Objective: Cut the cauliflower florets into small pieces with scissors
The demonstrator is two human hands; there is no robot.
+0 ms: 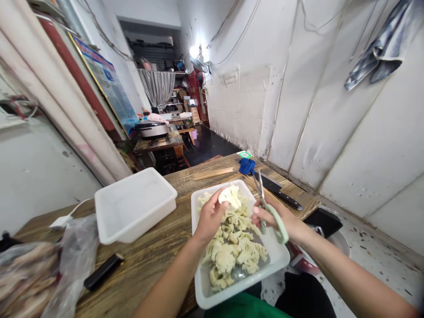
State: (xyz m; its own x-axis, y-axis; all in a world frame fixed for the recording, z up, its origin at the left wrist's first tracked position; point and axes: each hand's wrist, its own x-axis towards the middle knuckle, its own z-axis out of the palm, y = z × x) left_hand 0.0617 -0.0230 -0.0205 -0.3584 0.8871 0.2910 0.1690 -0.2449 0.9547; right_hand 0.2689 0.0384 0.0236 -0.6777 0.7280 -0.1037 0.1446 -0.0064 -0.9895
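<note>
My left hand [209, 217] is closed around a white cauliflower floret [229, 195], held over a white plastic tray [277, 258] filled with several cut cauliflower pieces [233, 251]. My right hand [274, 217] grips scissors with pale green handles [265, 204]; their blades point up and away, just right of the floret. The tray rests on the near right corner of a wooden table [155, 254] and juts over its edge.
An empty white tub [134, 204] stands left of the tray. A black knife [280, 191], a blue cloth [247, 165] and bamboo skewers [212, 173] lie at the far end. Plastic bags [39, 269] and a black object [103, 270] lie at left. A wall runs along the right.
</note>
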